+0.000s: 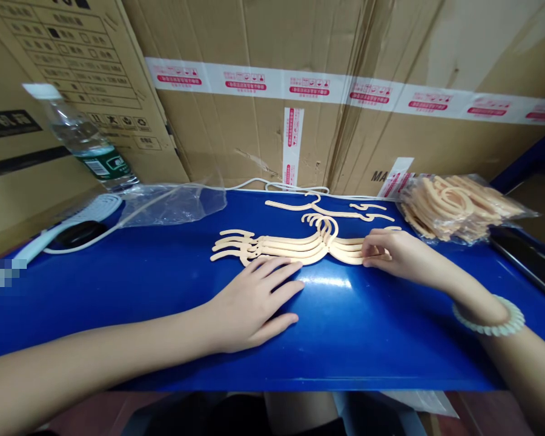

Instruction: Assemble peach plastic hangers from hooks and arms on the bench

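Several beige plastic clothes hangers (295, 247) lie nested in a row on the blue tabletop, hooks toward the back. My left hand (254, 303) rests palm down at their near side, fingers spread, its fingertips at the front hanger's left part. The fingers of my right hand (395, 254) are bent and pinched at the right ends of the row, around the front hanger's tip; those ends are partly hidden behind it. One more hanger (336, 211) lies apart behind the row, with a small loose hooked piece (366, 207) near its right end.
Clear bags of hangers (454, 206) lie at the right, beside a dark phone-like object (531, 260). At the left stand a water bottle (91, 145) and a pale fan-like object (82, 218) near crumpled clear plastic (177, 203). Cardboard boxes (236, 133) wall the back; a white cable (254, 181) runs along it.
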Demonstrator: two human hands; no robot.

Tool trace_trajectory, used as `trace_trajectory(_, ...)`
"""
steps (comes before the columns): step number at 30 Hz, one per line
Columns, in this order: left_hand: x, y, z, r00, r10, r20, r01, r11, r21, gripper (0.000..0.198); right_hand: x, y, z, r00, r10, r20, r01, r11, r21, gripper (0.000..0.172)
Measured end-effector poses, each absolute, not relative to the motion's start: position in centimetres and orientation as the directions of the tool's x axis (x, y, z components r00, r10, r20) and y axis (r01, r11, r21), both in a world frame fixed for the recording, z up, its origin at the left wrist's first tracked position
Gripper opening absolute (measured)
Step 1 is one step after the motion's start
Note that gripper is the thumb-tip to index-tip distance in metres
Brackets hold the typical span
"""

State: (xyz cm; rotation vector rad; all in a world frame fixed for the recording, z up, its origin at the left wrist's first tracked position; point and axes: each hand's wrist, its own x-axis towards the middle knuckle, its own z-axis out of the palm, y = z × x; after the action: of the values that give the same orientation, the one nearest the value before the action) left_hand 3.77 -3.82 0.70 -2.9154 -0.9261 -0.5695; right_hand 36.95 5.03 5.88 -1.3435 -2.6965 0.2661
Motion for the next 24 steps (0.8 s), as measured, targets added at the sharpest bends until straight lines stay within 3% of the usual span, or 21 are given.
trace_trajectory(8,3.8,-3.9,0.8,0.761,0.538,0.364,0.547,-0.832,0.086,0.041,37.0,5.0,6.0,-0.618,0.784,-0.050,0.773,0.595,-0.220,0.011)
trace_trajectory(15,3.7,-3.9,0.8,0.756,0.548,0.357,0.558,-0.825,0.084,0.043,37.1,5.1,5.8,-0.601,0.799,0.021,0.779,0.591,-0.210,0.012)
trace_trajectory(24,3.7,-3.5,0.8,0.721,0.618,0.314,0.620,-0.777,0.104,0.049,36.8,5.5,4.8,-0.598,0.799,0.067,0.774,0.597,-0.212,0.026)
